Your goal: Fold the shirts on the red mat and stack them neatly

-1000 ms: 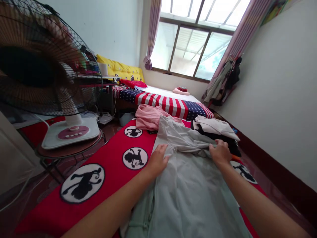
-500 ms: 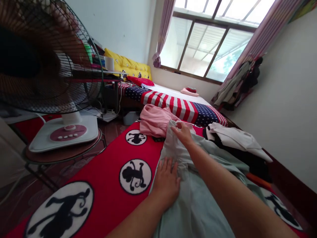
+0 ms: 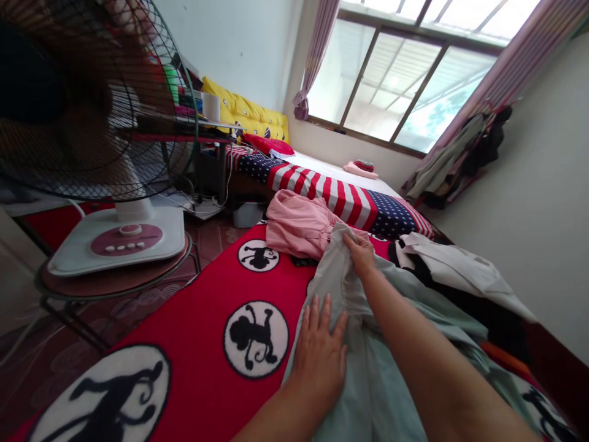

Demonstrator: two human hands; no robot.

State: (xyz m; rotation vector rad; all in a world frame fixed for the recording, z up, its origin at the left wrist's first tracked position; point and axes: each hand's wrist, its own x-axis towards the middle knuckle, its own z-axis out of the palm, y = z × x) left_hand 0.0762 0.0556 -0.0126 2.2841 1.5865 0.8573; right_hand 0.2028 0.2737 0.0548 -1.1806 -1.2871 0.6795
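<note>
A pale grey-green garment (image 3: 384, 362) lies spread over a red blanket (image 3: 193, 344) with monkey figures in white circles. Its exact kind I cannot tell. My right hand (image 3: 360, 250) pinches the garment's far edge, thumb and fingers closed on the cloth and lifting it slightly. Lower down, my left hand (image 3: 321, 353) rests flat on the garment near its left edge, fingers spread. Just beyond the far edge sits a folded pink garment (image 3: 299, 224). Partly under it is a small dark item (image 3: 304, 261), too small to name.
At left an electric fan (image 3: 117, 239) stands on a round stool (image 3: 110, 288). White and black clothes (image 3: 464, 264) are piled on the right. Behind is a bed with a stars-and-stripes cover (image 3: 340, 199). Clothes (image 3: 460, 153) hang on the right wall.
My right hand keeps its pinch on the garment's far edge, which stands slightly more raised. My left hand's fingers have spread wider on the cloth. The whole view has shifted a little.
</note>
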